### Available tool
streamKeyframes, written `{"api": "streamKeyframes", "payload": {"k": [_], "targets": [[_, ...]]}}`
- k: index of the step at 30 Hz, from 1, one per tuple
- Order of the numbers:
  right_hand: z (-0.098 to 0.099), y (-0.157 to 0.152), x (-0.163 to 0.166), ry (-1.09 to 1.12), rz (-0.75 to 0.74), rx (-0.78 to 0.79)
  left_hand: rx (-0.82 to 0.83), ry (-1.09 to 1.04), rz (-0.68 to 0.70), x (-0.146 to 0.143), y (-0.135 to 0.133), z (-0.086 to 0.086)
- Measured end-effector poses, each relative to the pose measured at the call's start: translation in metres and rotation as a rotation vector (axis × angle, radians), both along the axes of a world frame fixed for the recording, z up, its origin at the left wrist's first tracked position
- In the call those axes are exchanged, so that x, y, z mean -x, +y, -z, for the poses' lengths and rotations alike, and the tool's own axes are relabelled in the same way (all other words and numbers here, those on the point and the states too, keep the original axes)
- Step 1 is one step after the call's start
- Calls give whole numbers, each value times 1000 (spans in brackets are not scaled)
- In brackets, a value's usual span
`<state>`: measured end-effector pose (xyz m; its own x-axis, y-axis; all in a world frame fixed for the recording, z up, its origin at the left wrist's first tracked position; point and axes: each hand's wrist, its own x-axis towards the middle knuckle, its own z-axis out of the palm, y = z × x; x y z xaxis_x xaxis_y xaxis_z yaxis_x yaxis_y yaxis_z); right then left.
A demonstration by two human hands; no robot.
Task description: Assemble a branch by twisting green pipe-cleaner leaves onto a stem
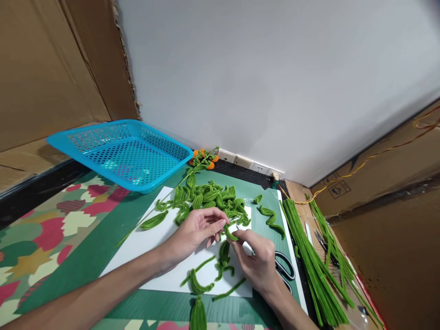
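Note:
Between both hands is a small curved green pipe-cleaner piece (pixel 230 233). My left hand (pixel 201 227) pinches its upper end, and my right hand (pixel 254 256) pinches its lower end. A pair of scissors with black-and-grey handles (pixel 285 266) shows beside my right hand; its blades are hidden, and I cannot tell whether the hand touches it. Just past my hands lies a pile of green pipe-cleaner leaves (pixel 209 197) on a white sheet (pixel 161 261). Nearer me are a dark green leaf (pixel 224 252), loose stems (pixel 228 289) and a larger leaf (pixel 198 314).
A blue plastic basket (pixel 137 183) stands at the back left. Orange flowers (pixel 202 158) on a green stem lie beside it. On the right are bundled green pipe cleaners (pixel 312 266), pliers (pixel 325 245) and a yellow wire (pixel 364 160). A wall with sockets (pixel 259 168) closes the back.

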<state>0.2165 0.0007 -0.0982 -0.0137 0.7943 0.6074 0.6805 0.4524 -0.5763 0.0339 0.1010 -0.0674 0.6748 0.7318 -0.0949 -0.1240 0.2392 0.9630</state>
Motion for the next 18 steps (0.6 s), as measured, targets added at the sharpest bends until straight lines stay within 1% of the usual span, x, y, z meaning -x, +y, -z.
{"api": "streamKeyframes", "payload": {"k": [4,8,12,16,18], "targets": [[2,1,-1,-69,4,-24,4,-1,19,0,-1,5],[4,3,0,-85,-19,-20,4,-11,43,-2,-3,7],[3,3,0,-84,-12,-42,13,16,63,-3,-4,11],[2,4,-1,-95,-19,-44,-2,56,46,-3,-4,17],[2,5,-2,-111,-21,-44,-7,62,38,-1,-4,18]]}}
